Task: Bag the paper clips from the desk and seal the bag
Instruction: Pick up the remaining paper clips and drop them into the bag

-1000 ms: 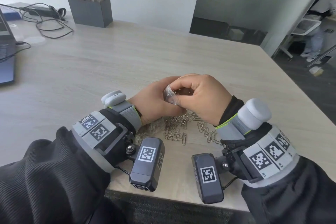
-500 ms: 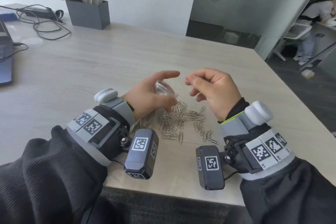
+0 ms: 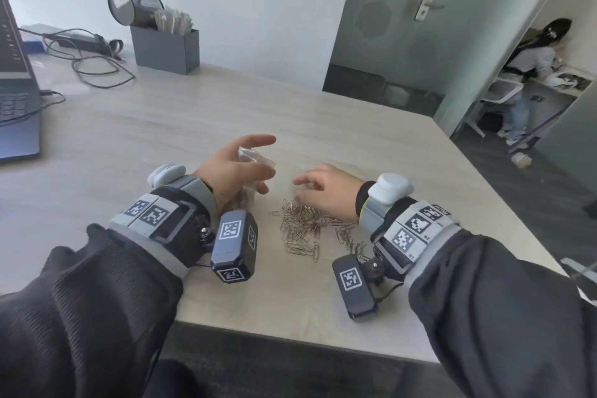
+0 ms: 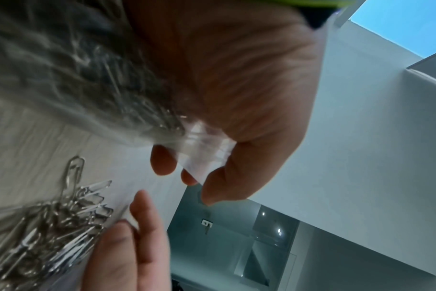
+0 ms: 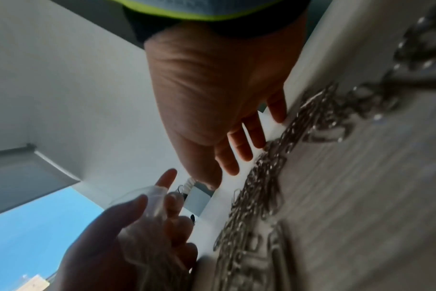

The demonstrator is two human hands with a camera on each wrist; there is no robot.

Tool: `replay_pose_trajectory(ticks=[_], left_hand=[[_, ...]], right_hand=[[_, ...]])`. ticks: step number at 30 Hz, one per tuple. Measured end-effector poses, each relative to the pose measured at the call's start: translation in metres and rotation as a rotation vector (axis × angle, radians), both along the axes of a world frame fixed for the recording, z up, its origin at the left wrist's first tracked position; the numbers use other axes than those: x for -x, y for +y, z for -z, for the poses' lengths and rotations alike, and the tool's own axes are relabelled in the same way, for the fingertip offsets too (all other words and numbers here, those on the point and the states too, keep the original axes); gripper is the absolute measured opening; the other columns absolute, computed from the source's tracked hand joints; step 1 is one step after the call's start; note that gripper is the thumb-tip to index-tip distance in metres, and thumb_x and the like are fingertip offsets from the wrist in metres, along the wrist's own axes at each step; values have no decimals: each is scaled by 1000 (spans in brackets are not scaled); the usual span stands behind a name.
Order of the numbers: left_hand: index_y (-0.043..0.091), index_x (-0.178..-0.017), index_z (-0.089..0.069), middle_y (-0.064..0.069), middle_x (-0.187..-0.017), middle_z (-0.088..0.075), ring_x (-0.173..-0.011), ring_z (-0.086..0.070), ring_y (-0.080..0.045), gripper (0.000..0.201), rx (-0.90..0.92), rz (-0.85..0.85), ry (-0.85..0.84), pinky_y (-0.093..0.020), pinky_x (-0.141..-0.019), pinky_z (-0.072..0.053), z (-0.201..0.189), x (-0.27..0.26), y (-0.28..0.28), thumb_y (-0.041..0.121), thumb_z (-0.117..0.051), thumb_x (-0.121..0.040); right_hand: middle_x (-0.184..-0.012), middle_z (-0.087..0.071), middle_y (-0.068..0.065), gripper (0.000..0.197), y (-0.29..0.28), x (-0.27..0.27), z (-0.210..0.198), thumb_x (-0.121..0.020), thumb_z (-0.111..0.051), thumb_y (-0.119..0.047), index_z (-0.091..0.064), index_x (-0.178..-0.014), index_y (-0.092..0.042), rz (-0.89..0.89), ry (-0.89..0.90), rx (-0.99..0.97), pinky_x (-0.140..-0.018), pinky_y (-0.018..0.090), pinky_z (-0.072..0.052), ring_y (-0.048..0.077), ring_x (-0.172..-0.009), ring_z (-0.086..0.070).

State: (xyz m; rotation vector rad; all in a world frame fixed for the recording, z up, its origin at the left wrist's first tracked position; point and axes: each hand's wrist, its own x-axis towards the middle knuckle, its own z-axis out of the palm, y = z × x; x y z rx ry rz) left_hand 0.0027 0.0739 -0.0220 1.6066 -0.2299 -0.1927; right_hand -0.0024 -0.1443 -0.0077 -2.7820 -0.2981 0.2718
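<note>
Head view: right hand (image 3: pixel 326 191) has dropped, fingers loose, onto the paper clips (image 3: pixel 303 226); left hand (image 3: pixel 232 168) still holds the bag (image 3: pixel 255 157).

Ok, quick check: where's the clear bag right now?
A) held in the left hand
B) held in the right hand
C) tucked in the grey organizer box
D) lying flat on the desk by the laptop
A: the left hand holds the clear bag with its fingers curled round it, while the right hand reaches empty and open over the loose paper clips on the desk.
</note>
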Motion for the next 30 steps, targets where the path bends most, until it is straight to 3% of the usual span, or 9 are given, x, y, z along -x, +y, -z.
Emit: replay_pose_trajectory(ticks=[4,11,14,16,19,21,24,28,30], left_hand=[[48,-117,-70,-25,-101,-74,-82,-70,-26,55,-26,-3,-6,-49,-93,-55,4,0,0,25,-79,-68],[54,-116,-68,-22,-102,-75,-86,-69,-36,60,-57,45,-29,-63,-106,-47,10,-3,-8,39,-81,-59],[55,-117,-66,-21,-100,-75,-89,-71,-35,61,-64,53,-56,-61,-107,-46,10,-4,-10,40,-80,-60],[52,-118,-67,-23,-99,-74,-84,-70,-27,60,-39,41,-54,-57,-106,-48,8,-3,-10,38,-79,-61],[44,-119,-69,-24,-90,-70,-79,-66,-23,56,20,28,-45,-46,-95,-51,7,-2,-9,27,-76,-66],[40,-119,-70,-18,-89,-68,-75,-65,-21,54,42,22,-37,-41,-89,-50,8,-2,-9,22,-74,-69],[41,-119,-70,-17,-90,-69,-75,-65,-21,54,30,23,-40,-39,-87,-48,8,-3,-9,23,-74,-69],[36,-122,-69,-11,-90,-70,-71,-66,-19,55,21,24,-56,-37,-86,-48,7,-2,-11,22,-73,-69],[37,-122,-69,-10,-89,-71,-71,-67,-19,55,13,23,-59,-37,-86,-48,8,-1,-11,23,-73,-70]], right_hand=[[-113,-56,-2,29,12,11,-3,-87,-64,-42,-69,-113,-29,-184,-33,-24,-99,32,-44,12,-104,-56],[-114,-60,-4,22,-18,19,-11,-88,-68,-30,-73,-108,-25,-267,-52,28,-97,23,-42,8,-107,-56],[-117,-59,-10,25,-15,21,-16,-86,-70,-34,-72,-110,-30,-276,-102,-42,-86,13,-39,0,-107,-52],[-125,-56,-11,33,-1,22,-20,-85,-69,-40,-68,-117,-31,-351,-77,-2,-90,10,-34,-1,-113,-49],[-136,-48,-12,48,20,27,-20,-79,-72,-48,-62,-125,-34,-457,-7,114,-105,22,-36,5,-124,-46],[-135,-49,-14,53,26,28,-16,-74,-76,-51,-63,-122,-35,-482,37,130,-106,27,-37,6,-123,-47],[-121,-57,-11,38,23,27,-12,-71,-78,-43,-72,-106,-29,-503,27,79,-102,32,-43,8,-113,-54],[-108,-63,-7,15,6,29,-11,-77,-77,-23,-77,-91,-19,-512,18,51,-92,22,-44,6,-100,-58],[-105,-64,-8,12,-5,30,-13,-78,-76,-21,-77,-89,-20,-496,8,61,-91,23,-44,4,-98,-58]])
